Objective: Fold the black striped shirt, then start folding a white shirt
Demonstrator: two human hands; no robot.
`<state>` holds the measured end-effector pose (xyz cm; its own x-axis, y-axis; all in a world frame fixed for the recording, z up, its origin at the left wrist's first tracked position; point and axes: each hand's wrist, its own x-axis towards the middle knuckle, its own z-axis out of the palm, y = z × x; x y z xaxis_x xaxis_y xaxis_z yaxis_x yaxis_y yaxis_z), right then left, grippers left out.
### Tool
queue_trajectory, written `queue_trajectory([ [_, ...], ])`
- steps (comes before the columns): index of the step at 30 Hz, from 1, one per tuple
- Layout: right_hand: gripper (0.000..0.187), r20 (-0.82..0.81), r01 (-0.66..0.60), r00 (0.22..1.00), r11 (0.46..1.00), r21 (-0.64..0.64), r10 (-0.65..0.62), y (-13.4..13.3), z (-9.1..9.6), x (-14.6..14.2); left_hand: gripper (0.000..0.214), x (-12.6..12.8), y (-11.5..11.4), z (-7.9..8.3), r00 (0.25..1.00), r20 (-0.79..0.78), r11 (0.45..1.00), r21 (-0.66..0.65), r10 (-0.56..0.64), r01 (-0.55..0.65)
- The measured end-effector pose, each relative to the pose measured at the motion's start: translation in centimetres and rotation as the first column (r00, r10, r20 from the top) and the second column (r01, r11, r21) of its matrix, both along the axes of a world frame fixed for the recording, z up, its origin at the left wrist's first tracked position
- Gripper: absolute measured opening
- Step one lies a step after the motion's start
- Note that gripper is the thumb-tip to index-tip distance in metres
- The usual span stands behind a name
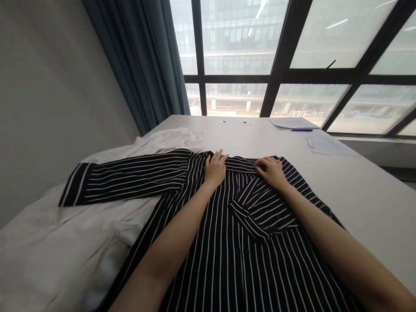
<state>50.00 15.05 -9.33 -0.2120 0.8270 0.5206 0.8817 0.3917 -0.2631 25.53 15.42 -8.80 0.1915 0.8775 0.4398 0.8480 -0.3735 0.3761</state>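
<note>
Nearest the camera, the left forearm and the right forearm reach forward over the lower body of a black shirt with thin white stripes. The shirt lies spread on the white counter, collar end away from the camera, its near end running out of view. One sleeve stretches to the left across a rumpled white cloth; the other sleeve is folded in over the body, its cuff pointing towards the middle.

The fabric looks light, thin and soft, so it should drape and crease easily, with little stiffness of its own and small risk of damage. It may slide a little on the smooth counter, and a pull at one point would probably drag wrinkles across the stripes. The firmest holds are likely the doubled collar band, the shoulder seams and the cuffs; two spread points would keep it flatter than one.

The left hand lies open, palm down, fingers extended and slightly parted over the collar end. The right hand rests at the far edge on the other side with fingers bent and thumb near the index finger; whether it pinches cloth or merely presses on it, I cannot tell.
</note>
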Motion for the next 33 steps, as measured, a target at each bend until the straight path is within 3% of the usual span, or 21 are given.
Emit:
queue_trajectory([
  [4, 0.027, 0.061, -0.011, 0.998, 0.998, -0.064, 0.015, -0.1, -0.1, -0.2, 0.042, 0.3, 0.3, -0.3, 0.967, -0.202, 0.978, -0.166, -0.157, 0.124],
  [9, 0.037, 0.058, 0.112, 0.993, 0.989, -0.097, -0.106, 0.2, -0.4, -0.3, 0.046, 0.2, 0.2, -0.5, 0.958, -0.241, 0.975, -0.197, -0.152, 0.105],
  [11, 0.044, 0.011, 0.209, 0.978, 0.976, -0.059, -0.208, 0.4, -0.6, -0.1, 0.047, 0.2, 0.0, -0.4, 0.963, -0.247, 0.981, -0.183, -0.106, 0.062],
  [14, 0.049, -0.098, 0.363, 0.926, 0.931, -0.036, -0.364, 0.7, -0.6, 0.2, 0.043, 0.4, 0.0, -0.2, 0.979, -0.189, 0.991, -0.099, 0.071, -0.091],
  [18, 0.047, -0.101, 0.357, 0.923, 0.925, -0.131, -0.371, 0.8, -0.5, 0.3, 0.039, 0.3, 0.4, -0.2, 0.949, -0.065, 0.941, -0.125, 0.309, -0.315],
  [23, 0.04, 0.024, 0.318, 0.948, 0.93, -0.183, -0.319, 0.6, -0.4, 0.1, 0.041, 0.1, 1.0, -0.4, 0.934, -0.036, 0.917, -0.183, 0.354, -0.355],
  [33, 0.034, 0.063, 0.389, 0.921, 0.894, -0.223, -0.385, 0.3, -0.1, -0.2, 0.039, 0.0, 1.2, -0.5, 0.912, 0.0, 0.9, -0.166, 0.409, -0.404],
])
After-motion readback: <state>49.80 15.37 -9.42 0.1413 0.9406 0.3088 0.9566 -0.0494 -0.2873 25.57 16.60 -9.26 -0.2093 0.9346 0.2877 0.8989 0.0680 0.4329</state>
